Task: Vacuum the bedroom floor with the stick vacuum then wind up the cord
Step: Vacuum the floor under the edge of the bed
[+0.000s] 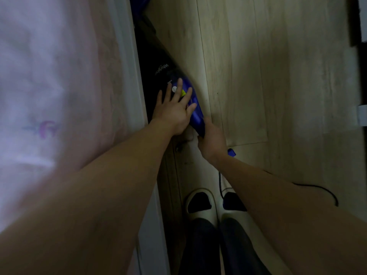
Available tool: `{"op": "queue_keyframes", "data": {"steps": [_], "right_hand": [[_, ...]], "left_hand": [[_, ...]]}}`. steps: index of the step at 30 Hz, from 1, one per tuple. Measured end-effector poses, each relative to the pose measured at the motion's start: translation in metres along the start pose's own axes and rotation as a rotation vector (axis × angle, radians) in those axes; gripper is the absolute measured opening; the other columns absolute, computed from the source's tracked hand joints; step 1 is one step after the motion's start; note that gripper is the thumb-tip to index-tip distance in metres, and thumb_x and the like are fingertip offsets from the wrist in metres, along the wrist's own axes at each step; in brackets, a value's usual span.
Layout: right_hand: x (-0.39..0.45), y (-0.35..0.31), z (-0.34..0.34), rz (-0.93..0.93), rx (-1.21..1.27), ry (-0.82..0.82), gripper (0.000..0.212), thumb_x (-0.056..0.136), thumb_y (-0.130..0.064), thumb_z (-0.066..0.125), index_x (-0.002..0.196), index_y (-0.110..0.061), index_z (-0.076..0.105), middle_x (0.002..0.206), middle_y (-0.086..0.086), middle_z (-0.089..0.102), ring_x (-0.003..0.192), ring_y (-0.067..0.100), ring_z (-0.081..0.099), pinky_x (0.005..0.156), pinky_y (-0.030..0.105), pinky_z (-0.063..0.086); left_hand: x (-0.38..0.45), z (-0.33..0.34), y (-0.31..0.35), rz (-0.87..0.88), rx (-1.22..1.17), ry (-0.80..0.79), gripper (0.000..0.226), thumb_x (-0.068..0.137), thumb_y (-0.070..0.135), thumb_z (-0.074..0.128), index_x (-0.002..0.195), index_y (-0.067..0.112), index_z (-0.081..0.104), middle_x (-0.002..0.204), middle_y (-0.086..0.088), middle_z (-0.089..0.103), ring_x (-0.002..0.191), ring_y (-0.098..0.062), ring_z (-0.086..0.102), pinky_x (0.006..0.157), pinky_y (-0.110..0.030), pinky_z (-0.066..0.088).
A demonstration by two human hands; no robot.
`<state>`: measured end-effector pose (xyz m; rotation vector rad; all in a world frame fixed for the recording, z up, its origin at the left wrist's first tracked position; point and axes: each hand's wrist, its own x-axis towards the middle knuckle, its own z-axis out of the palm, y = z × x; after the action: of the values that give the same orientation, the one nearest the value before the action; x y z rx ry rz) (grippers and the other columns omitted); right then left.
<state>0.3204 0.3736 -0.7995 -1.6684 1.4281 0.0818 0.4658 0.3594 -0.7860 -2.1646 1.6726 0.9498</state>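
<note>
Blue and black, the stick vacuum (190, 100) leans low along the bed (49, 96) edge, probably to reach the dark gap beside it. The left hand (174, 112) lies flat on the body with its fingers (179, 88) straight and spread, pressing to steady it. The right hand (211, 139) curls around the blue handle. The cord (317, 188) trails loose on the floor (278, 86), not yet wound.

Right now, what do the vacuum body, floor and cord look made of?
Vacuum body: likely hard plastic, blue and black, smooth moulded shape with a slight sheen.
Floor: wood-look planks, pale matte, with visible grain and seams; laminate or vinyl, cannot tell which.
Cord: thin, black, flexible, probably rubber or plastic sheathed.
</note>
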Motion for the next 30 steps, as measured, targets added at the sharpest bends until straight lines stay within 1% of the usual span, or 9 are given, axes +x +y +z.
{"op": "queue_keyframes", "data": {"steps": [4,8,12,14,16,21,25,28,30], "right_hand": [[0.014,-0.009,0.000,-0.039,-0.024,-0.030,0.042,0.090,0.001,0.053,0.128,-0.014,0.045,0.113,0.009,0.061,0.102,0.023,0.060,0.088,0.037,0.052],[0.050,-0.034,-0.001,-0.111,-0.065,-0.049,0.043,0.091,-0.001,0.053,0.132,-0.012,0.042,0.109,0.008,0.061,0.097,0.021,0.060,0.078,0.030,0.047],[0.079,-0.056,0.003,-0.147,-0.061,-0.016,0.041,0.092,-0.002,0.052,0.130,-0.010,0.043,0.099,0.003,0.056,0.091,0.019,0.058,0.071,0.027,0.044],[0.083,-0.056,0.003,-0.159,-0.073,-0.035,0.042,0.090,-0.002,0.054,0.130,-0.009,0.043,0.097,0.001,0.053,0.085,0.016,0.053,0.070,0.026,0.042],[0.086,-0.055,-0.003,-0.172,-0.078,-0.110,0.040,0.089,-0.003,0.058,0.127,-0.009,0.046,0.097,0.002,0.051,0.085,0.015,0.050,0.072,0.026,0.041],[0.094,-0.063,-0.014,-0.108,-0.141,-0.232,0.022,0.092,-0.009,0.059,0.113,-0.008,0.055,0.096,0.004,0.052,0.084,0.015,0.049,0.073,0.025,0.038],[0.061,-0.043,-0.018,-0.052,-0.153,-0.260,0.027,0.091,-0.008,0.060,0.117,-0.005,0.056,0.116,0.013,0.059,0.104,0.025,0.058,0.088,0.031,0.046],[0.022,-0.012,-0.020,0.004,-0.142,-0.318,0.034,0.087,-0.012,0.065,0.119,-0.007,0.056,0.117,0.012,0.061,0.108,0.027,0.058,0.085,0.030,0.044],[-0.007,0.012,-0.019,0.041,-0.137,-0.362,0.039,0.084,-0.008,0.068,0.121,-0.010,0.055,0.117,0.011,0.061,0.108,0.026,0.058,0.087,0.029,0.046]], "left_hand": [[0.006,-0.005,-0.003,-0.058,0.054,0.050,0.054,0.102,0.045,0.009,0.152,0.029,-0.002,0.158,-0.003,-0.019,0.146,-0.026,-0.014,0.117,-0.045,-0.008],[0.028,-0.022,-0.010,-0.146,0.094,0.157,0.053,0.102,0.036,0.013,0.153,0.022,0.007,0.160,-0.008,-0.006,0.147,-0.028,-0.005,0.118,-0.044,-0.003],[0.050,-0.040,-0.020,-0.218,0.089,0.176,0.051,0.103,0.032,0.014,0.153,0.019,0.012,0.160,-0.009,-0.001,0.147,-0.029,-0.001,0.119,-0.044,0.000],[0.050,-0.043,-0.020,-0.221,0.070,0.156,0.051,0.104,0.032,0.014,0.153,0.018,0.011,0.160,-0.009,-0.002,0.147,-0.028,-0.001,0.119,-0.043,0.001],[0.046,-0.043,-0.017,-0.223,0.034,0.142,0.051,0.104,0.031,0.014,0.153,0.017,0.009,0.160,-0.009,-0.004,0.147,-0.028,-0.003,0.120,-0.042,0.002],[0.040,-0.047,-0.015,-0.216,0.076,0.090,0.052,0.104,0.032,0.014,0.153,0.017,0.006,0.160,-0.010,-0.006,0.147,-0.029,-0.003,0.119,-0.044,0.002],[0.014,-0.033,0.007,-0.154,0.170,0.041,0.054,0.104,0.034,0.013,0.153,0.017,0.003,0.159,-0.013,-0.008,0.147,-0.030,-0.005,0.119,-0.044,0.000],[-0.014,-0.012,0.034,-0.136,0.180,-0.044,0.057,0.103,0.035,0.016,0.153,0.018,-0.006,0.157,-0.013,-0.018,0.146,-0.030,-0.013,0.118,-0.046,-0.004],[-0.035,0.003,0.051,-0.132,0.188,-0.110,0.059,0.103,0.036,0.018,0.152,0.019,-0.009,0.155,-0.015,-0.023,0.144,-0.031,-0.017,0.118,-0.048,-0.005]]}}
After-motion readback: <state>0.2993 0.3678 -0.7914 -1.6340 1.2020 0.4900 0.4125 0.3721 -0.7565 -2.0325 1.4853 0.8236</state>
